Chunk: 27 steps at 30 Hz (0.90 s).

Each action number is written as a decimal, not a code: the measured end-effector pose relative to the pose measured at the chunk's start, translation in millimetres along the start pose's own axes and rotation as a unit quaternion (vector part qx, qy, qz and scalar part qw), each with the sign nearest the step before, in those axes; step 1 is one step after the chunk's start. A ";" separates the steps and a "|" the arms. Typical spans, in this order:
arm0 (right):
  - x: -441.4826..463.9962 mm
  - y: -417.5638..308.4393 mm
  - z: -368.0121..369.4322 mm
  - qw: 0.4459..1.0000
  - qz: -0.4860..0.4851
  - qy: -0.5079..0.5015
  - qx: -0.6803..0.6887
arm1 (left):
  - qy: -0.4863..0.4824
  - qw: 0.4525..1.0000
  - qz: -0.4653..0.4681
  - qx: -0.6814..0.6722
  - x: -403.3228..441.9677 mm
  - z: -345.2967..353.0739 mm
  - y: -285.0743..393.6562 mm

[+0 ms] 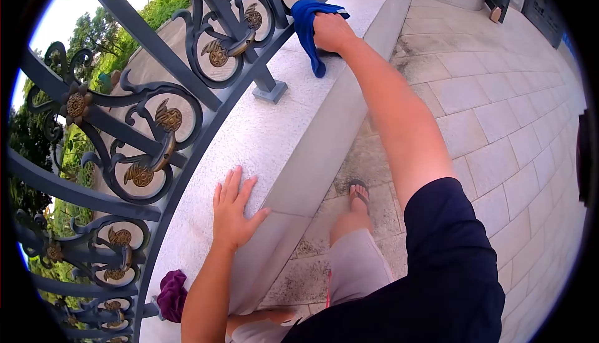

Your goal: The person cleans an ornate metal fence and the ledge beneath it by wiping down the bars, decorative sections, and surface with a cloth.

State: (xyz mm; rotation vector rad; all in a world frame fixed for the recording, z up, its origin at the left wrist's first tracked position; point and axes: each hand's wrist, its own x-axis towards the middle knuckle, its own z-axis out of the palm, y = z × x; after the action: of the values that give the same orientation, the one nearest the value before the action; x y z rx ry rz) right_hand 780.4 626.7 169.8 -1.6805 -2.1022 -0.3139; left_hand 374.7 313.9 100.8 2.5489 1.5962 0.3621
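Observation:
Stretched far forward, my right hand (335,32) is closed around a blue cloth (304,17). One end of the cloth hangs down over the pale stone ledge (256,132), and its other side is against or close to the lower rail of the dark metal fence (215,115). My left hand (234,210) lies flat on the ledge near its outer edge, fingers spread, with nothing in it. Behind my left forearm, a crumpled purple cloth (171,295) rests on the ledge against the fence's foot.
The fence has curled ironwork with bronze-coloured ornaments (168,117). A short post foot (270,89) stands on the ledge between my hands. Paving slabs (493,115) run along the right, and my sandalled foot (359,193) is beside the wall. Greenery grows beyond the fence.

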 end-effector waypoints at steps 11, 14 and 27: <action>35.5 36.4 48.7 0.988 -0.017 0.072 -0.136 | -0.027 1.000 -0.014 -0.005 7.1 -5.9 1.3; 43.9 -14.5 71.2 0.971 0.161 0.082 0.154 | -0.030 0.999 -0.010 0.007 6.6 0.2 5.6; -32.2 -129.7 90.4 0.735 0.124 0.294 0.598 | -0.012 1.000 0.004 0.003 4.6 -3.3 5.5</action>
State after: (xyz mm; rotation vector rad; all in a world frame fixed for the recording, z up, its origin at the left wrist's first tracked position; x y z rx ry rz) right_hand 643.6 606.4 86.6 -0.8245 -1.0604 0.4768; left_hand 380.5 315.5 105.9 2.5546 1.5810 0.3278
